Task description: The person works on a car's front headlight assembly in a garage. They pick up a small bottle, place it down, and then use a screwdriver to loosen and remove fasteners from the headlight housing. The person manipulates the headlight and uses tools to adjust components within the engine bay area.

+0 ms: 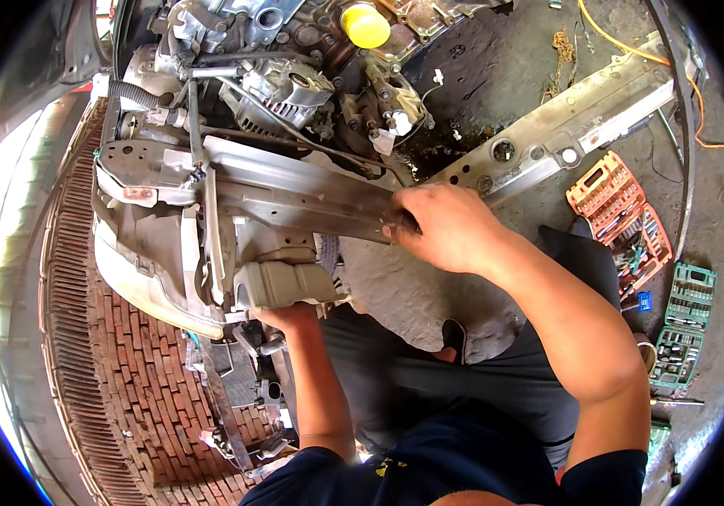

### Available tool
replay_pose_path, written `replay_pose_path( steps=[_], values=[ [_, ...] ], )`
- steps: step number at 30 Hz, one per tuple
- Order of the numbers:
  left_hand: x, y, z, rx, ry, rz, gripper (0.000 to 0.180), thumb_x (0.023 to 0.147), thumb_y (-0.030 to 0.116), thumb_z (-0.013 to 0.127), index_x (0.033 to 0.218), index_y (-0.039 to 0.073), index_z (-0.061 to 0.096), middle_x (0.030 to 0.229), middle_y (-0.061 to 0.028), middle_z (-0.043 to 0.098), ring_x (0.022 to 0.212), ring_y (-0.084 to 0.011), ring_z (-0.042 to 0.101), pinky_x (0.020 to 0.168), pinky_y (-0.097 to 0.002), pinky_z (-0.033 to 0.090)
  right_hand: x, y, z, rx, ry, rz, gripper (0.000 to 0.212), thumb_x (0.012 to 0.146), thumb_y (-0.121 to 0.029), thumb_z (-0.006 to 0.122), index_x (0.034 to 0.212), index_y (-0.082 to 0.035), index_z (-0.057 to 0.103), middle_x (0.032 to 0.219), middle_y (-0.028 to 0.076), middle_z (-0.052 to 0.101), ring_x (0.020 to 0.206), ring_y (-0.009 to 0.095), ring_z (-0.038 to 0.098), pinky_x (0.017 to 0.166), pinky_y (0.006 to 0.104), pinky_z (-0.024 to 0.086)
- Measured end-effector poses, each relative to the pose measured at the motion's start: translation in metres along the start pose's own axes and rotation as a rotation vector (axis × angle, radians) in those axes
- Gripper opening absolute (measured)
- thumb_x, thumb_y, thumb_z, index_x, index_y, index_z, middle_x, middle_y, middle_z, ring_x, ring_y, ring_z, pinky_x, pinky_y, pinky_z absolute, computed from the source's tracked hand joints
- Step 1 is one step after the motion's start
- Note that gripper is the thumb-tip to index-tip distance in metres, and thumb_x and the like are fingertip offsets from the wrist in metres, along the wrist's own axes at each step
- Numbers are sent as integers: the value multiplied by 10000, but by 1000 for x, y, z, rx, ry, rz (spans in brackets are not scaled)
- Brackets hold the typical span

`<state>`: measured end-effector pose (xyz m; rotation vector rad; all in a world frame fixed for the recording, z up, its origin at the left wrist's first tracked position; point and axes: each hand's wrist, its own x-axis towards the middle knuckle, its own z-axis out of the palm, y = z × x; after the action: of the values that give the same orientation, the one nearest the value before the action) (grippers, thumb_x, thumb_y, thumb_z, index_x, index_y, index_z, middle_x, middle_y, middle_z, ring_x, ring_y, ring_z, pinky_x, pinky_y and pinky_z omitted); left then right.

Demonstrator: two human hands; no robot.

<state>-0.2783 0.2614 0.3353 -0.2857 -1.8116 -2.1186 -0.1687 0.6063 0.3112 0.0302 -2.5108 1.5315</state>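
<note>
A long grey metal frame rail [294,190] lies across the front of an open engine bay. My right hand [442,226] is closed round its right end, thumb and fingers bent over the edge. Below the rail's middle hangs a beige-grey moulded plastic box [282,285]. My left hand [289,315] reaches in beneath this box, its fingers hidden behind the box's lower edge. A headlight [155,299] sits to the left of the box. Just behind the rail is an alternator [289,88].
Another metal beam [539,135] slants away at right. An orange socket set case [611,198] and a green one [686,316] lie open on the floor. A yellow cap [365,27] tops the engine. At lower left are a brick surface [147,371] and loose car parts [244,379].
</note>
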Motion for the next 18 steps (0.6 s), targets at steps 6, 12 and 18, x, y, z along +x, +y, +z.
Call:
replay_pose_path(
  steps=[6, 12, 18],
  values=[
    [0, 0, 4, -15, -9, -4, 426, 1025, 381, 594, 1256, 33, 675, 1120, -113, 723, 979, -269, 730, 853, -448, 643, -6, -3, -7, -55, -104, -10, 363, 985, -378, 702, 1075, -27, 722, 1005, 202, 771, 1020, 418, 743, 893, 553, 585],
    [3, -2, 0, -11, -15, 1, 385, 1034, 362, 575, 1210, 39, 688, 1105, -106, 729, 943, -261, 739, 801, -439, 652, -9, -5, -11, -88, -157, -25, 357, 964, -363, 727, 1087, -27, 724, 1016, 190, 776, 1020, 405, 749, 897, 556, 587],
    [-2, -2, 7, 58, 53, 23, 395, 1061, 367, 511, 1218, 54, 693, 1120, -86, 729, 966, -277, 737, 807, -462, 647, -9, -2, -9, -93, -145, -34, 355, 961, -356, 732, 1089, -25, 725, 1026, 188, 777, 1017, 400, 751, 887, 549, 594]
  ],
)
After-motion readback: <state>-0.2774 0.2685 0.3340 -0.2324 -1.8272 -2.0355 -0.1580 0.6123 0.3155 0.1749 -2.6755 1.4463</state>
